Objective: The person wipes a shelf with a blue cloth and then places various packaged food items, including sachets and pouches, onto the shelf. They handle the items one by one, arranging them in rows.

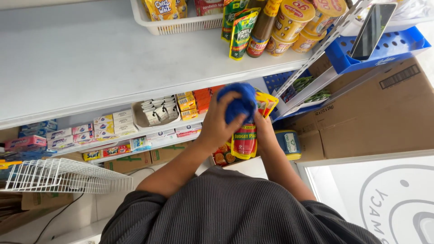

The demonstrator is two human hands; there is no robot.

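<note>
The left hand presses a bunched blue cloth onto a red-and-yellow pouch that the right hand grips from behind – its fingers hidden – below the white shelf, so a hard rub might slide the pouch loose – its far side unseen.

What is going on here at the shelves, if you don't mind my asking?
A person in a dark ribbed top stands at stocked shop shelves, seen from above. The left hand presses a blue cloth against the top of a red and yellow pouch, which the right hand steadies from the other side. Above, a white shelf carries a basket, a bottle and stacked tubs. Small boxes fill the lower shelf, and cardboard boxes sit to the right.
</note>
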